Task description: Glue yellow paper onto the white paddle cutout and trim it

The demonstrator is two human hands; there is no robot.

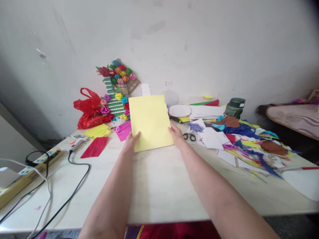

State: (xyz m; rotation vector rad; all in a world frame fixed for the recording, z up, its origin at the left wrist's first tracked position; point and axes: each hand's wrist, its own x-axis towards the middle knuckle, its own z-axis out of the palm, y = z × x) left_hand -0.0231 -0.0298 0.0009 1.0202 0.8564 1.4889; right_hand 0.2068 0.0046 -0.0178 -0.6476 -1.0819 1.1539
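Note:
A pale yellow sheet of paper [151,122] is held up above the table, tilted toward me. My left hand [131,142] grips its lower left edge, thumb on the front face. At the right edge my right hand [176,134] pinches it the same way; the fingers of both hands are partly hidden behind the sheet. Just right of my right hand lie black-handled scissors [189,136]. A magenta paper piece [123,130] rests beside my left hand, and a red paper piece [94,147] lies farther left.
Colourful paper-flower decorations [117,89] lean on the wall beside a red plastic bag [88,111]. Paper scraps [249,139] pile up at right, near a dark green bottle [234,108]. At left are a glue gun [77,143], its black cord and a power strip [30,176].

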